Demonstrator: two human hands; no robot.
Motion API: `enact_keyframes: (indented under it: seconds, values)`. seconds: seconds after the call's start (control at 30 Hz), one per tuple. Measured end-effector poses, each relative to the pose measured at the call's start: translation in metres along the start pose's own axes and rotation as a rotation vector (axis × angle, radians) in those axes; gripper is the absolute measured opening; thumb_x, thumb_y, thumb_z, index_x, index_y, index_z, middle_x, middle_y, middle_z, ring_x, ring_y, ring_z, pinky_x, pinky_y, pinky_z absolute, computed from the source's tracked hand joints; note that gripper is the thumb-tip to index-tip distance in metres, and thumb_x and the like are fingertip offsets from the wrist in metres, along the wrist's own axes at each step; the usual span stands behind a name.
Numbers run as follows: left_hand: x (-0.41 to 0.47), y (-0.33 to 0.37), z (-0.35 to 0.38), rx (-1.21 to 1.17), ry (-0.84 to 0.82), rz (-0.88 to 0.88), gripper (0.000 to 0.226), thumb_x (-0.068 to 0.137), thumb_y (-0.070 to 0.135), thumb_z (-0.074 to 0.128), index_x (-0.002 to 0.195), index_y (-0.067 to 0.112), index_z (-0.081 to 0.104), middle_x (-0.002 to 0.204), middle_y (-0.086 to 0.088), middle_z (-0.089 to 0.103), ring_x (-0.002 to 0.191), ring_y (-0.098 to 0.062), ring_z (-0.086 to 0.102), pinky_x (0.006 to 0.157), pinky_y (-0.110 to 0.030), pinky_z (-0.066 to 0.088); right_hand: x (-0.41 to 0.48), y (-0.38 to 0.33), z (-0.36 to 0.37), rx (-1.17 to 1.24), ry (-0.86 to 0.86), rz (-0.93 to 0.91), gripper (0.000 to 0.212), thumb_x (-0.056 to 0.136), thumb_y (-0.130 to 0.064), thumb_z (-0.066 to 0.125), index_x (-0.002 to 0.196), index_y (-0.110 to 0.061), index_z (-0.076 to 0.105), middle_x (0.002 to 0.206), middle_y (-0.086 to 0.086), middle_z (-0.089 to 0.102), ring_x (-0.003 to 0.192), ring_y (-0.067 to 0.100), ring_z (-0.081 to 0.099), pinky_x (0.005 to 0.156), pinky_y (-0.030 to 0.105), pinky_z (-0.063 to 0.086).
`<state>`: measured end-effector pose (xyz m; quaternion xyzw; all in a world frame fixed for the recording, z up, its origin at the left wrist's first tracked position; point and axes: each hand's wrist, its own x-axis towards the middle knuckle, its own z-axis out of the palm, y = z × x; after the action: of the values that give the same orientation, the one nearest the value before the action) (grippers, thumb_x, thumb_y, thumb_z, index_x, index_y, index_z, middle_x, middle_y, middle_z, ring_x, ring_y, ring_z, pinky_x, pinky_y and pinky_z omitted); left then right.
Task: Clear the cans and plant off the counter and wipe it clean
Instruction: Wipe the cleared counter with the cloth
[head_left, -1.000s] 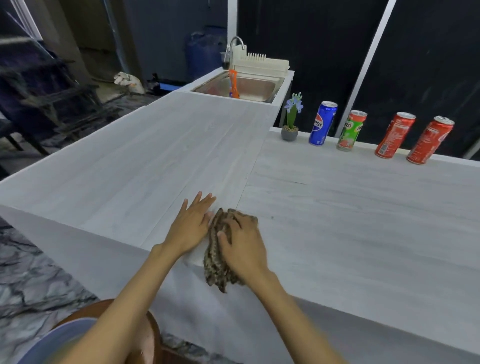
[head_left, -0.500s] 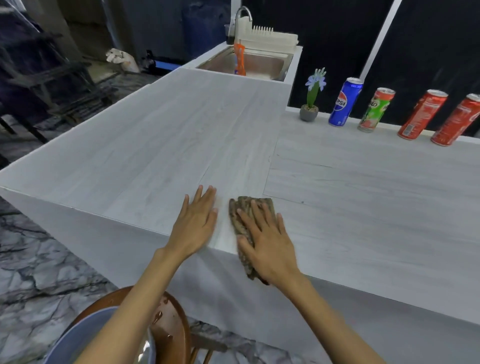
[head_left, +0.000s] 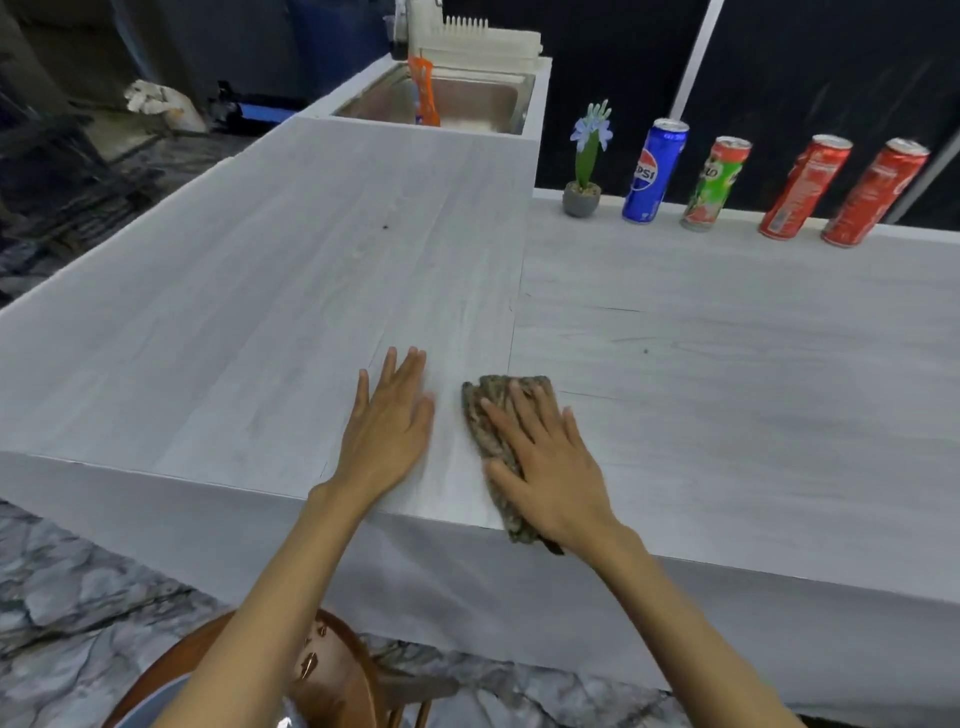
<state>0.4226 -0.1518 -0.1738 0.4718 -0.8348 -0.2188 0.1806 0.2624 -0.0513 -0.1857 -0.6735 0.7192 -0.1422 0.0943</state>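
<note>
Cloth: a mottled brown cloth (head_left: 485, 421) is pressed flat at the near edge of the worktop (head_left: 727, 389), with its lower end draped just over that edge.
Right hand: the right hand (head_left: 550, 462) is laid on the cloth with fingers straight and spread. Nothing is gripped; the cloth is only pressed down.
Left hand: the left hand (head_left: 389, 426) is rested palm-down on the bare worktop just beside the cloth, fingers straight, with nothing held.
Cans: a blue can (head_left: 653, 171), a green can (head_left: 716, 184) and two red cans (head_left: 802, 187) are stood upright in a row along the far edge, well apart from both hands.
Plant: a small plant (head_left: 586, 161) is stood at the left end of that row, near the inner corner where the worktop turns toward the sink (head_left: 467, 98).
Cloth handling: it is judged soft and limp, and apt to bunch. It is best kept flat under the palm.
Can handling: the sides are smooth and probably slippery. Whether the cans are full cannot be told, so their weight is unknown. Each is best taken round the middle.
Plant handling: it is judged light and top-heavy, and best lifted by the pot (head_left: 582, 200) rather than the stem.
</note>
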Motion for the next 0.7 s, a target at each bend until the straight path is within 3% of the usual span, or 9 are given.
enact_keyframes:
  seconds: [0.1,0.2,0.33,0.43,0.5,0.57,0.7]
  values:
    - [0.018,0.012,0.012,0.023,-0.015,0.030,0.052,0.100,0.028,0.020,0.147,0.017,0.000,0.157,0.005,0.000,0.143,-0.005,-0.009,0.113,-0.025,-0.017,0.012,0.063,-0.028,-0.073,-0.019,0.198,0.076,0.078,-0.061,0.004,0.148,-0.032,0.001,0.159,-0.002,-0.009,0.145,0.016,-0.015,0.116,0.036,-0.010]
    - [0.033,0.013,0.017,0.026,-0.001,0.037,0.052,0.100,0.027,0.020,0.146,0.016,0.001,0.157,0.005,0.001,0.143,-0.005,-0.009,0.112,-0.024,-0.018,0.077,0.087,-0.036,-0.083,0.043,0.355,0.059,0.096,-0.045,0.022,0.150,-0.025,0.010,0.159,0.006,-0.001,0.146,0.024,-0.007,0.119,0.043,-0.005]
    - [0.052,0.010,0.012,-0.045,0.042,-0.030,0.050,0.100,0.025,0.022,0.147,0.018,0.005,0.157,0.005,0.005,0.143,-0.004,-0.008,0.112,-0.023,-0.017,0.142,0.026,-0.004,-0.027,0.005,0.183,0.062,0.095,-0.051,0.021,0.150,-0.025,0.011,0.159,0.005,-0.003,0.146,0.024,-0.010,0.118,0.041,-0.011]
    - [0.070,0.009,0.005,-0.112,0.052,-0.101,0.049,0.100,0.024,0.021,0.147,0.019,0.009,0.157,0.005,0.008,0.144,-0.005,-0.006,0.115,-0.027,-0.015,0.120,-0.004,0.008,0.018,-0.008,-0.078,0.072,0.083,-0.058,0.003,0.149,-0.030,0.012,0.159,0.001,-0.002,0.146,0.018,-0.011,0.118,0.038,-0.010]
    - [0.084,0.008,0.003,-0.115,0.055,-0.130,0.049,0.100,0.026,0.021,0.147,0.019,0.010,0.157,0.005,0.008,0.144,-0.005,-0.006,0.116,-0.028,-0.015,0.103,0.018,0.000,-0.004,-0.048,-0.173,0.078,0.076,-0.058,-0.003,0.149,-0.033,0.008,0.159,-0.005,-0.005,0.146,0.015,-0.013,0.115,0.036,-0.012]
    - [0.096,0.008,0.003,-0.084,0.044,-0.134,0.049,0.100,0.027,0.021,0.147,0.019,0.010,0.157,0.005,0.006,0.143,-0.005,-0.007,0.114,-0.027,-0.016,0.109,0.060,-0.015,-0.038,-0.055,-0.133,0.075,0.077,-0.057,-0.002,0.148,-0.034,0.006,0.158,-0.006,-0.006,0.146,0.014,-0.012,0.115,0.037,-0.010]
    - [0.110,0.005,0.008,-0.016,0.030,-0.129,0.050,0.100,0.028,0.020,0.147,0.018,0.007,0.157,0.005,0.005,0.144,-0.005,-0.008,0.113,-0.026,-0.017,0.179,0.128,-0.041,-0.068,-0.042,0.155,0.054,0.099,-0.042,0.021,0.149,-0.028,0.008,0.159,0.002,-0.002,0.146,0.021,-0.008,0.117,0.042,-0.004]
